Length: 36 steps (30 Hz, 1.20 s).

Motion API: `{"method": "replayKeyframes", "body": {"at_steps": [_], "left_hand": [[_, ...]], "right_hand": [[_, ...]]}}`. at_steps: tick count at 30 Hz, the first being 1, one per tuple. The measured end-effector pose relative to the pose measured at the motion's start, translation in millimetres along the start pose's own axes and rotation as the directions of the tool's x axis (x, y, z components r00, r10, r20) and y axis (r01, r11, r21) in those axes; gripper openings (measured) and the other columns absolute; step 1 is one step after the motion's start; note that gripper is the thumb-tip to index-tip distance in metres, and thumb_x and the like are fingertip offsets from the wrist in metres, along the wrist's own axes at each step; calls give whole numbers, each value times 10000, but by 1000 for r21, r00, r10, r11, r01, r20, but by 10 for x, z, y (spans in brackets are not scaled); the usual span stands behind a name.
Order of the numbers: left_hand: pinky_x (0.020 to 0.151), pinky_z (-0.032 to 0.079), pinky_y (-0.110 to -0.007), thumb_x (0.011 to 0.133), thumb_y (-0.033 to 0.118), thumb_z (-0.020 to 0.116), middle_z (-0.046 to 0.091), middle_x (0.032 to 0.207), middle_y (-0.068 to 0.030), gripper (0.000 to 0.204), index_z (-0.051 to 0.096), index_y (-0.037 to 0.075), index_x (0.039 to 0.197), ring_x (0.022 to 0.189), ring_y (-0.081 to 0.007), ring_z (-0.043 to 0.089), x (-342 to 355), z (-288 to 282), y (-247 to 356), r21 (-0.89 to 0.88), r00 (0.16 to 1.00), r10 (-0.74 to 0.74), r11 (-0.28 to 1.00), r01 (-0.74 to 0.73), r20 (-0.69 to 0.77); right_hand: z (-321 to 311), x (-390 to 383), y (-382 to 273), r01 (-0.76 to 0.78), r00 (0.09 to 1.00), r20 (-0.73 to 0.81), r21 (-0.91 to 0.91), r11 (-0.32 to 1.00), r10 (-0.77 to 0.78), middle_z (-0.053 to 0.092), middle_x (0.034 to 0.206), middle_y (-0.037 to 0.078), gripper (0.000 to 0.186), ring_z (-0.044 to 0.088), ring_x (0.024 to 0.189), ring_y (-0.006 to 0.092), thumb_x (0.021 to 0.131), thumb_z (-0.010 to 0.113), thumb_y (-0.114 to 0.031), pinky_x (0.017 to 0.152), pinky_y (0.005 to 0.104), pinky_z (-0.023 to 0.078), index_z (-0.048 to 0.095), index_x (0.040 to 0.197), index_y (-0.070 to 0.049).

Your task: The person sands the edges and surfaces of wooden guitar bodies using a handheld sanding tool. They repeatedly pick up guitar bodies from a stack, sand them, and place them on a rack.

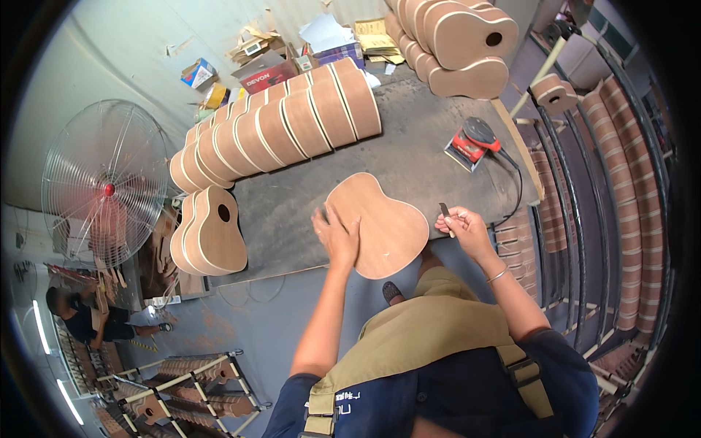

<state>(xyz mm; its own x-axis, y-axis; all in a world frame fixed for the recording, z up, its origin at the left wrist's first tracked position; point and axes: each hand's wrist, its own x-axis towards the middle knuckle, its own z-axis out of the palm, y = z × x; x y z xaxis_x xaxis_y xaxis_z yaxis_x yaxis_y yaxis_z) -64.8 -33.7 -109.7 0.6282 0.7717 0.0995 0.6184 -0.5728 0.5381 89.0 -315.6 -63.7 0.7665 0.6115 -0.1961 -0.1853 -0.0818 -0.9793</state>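
At near edge of workbench [281,212]: guitar body [387,223], face without soundhole up, overhanging. Looks assembled and bound; blade work seems partway, amount left cannot tell. Left hand [337,237] spread, thumb on face, clasping nothing; right hand [467,230] pinched on thin dark blade [443,209], just off guitar body. Workbench's right side: red-black sander [473,140], untouched. Workbench's far left: row of edged bodies [292,120]; far right: stacked bodies [467,79], finished or not, unclear.

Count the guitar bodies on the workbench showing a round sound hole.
2: the front-left body, before the packed row, and the far-right body, beyond the sander. The middle body under the left hand shows no hole; others may be hidden in that row.
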Motion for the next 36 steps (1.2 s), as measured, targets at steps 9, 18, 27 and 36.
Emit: {"method": "replayKeyframes", "body": {"at_steps": [9,18,27,36], "left_hand": [[1298,229,-510,1025,380,602,294,1717,-223,799,301,-39,1635,1597,-361,275,196,91,697,8,837,439,884,-468,327],[1148,389,-522,1064,170,517,646,1312,-242,373,600,-41,1360,1263,-408,581,727,390,418,117,993,110,988,-104,-46],[1101,417,-513,1068,154,510,669,1216,-228,329,633,-25,1315,1189,-400,605,718,404,432,159,997,44,987,-32,-70],[1078,410,-512,1091,301,520,674,1206,-174,361,644,65,1334,1189,-373,608,751,396,494,235,985,171,958,-162,-18]], "right_hand": [[249,1425,130,90,984,155,-22,996,-85,729,1194,56,229,702,961,112,1060,624,-93,852,271,599,698,1245,21],[1057,2606,170,446,721,650,-171,879,-239,698,979,106,212,656,930,218,995,701,-119,842,333,521,807,1171,-67],[896,2204,482,401,844,483,-283,871,-232,678,951,115,191,653,877,248,969,730,-131,799,350,521,819,1122,-60],[333,1376,313,379,815,554,-283,881,-172,661,950,87,190,623,880,194,972,721,-101,806,327,508,822,1127,-55]]}}
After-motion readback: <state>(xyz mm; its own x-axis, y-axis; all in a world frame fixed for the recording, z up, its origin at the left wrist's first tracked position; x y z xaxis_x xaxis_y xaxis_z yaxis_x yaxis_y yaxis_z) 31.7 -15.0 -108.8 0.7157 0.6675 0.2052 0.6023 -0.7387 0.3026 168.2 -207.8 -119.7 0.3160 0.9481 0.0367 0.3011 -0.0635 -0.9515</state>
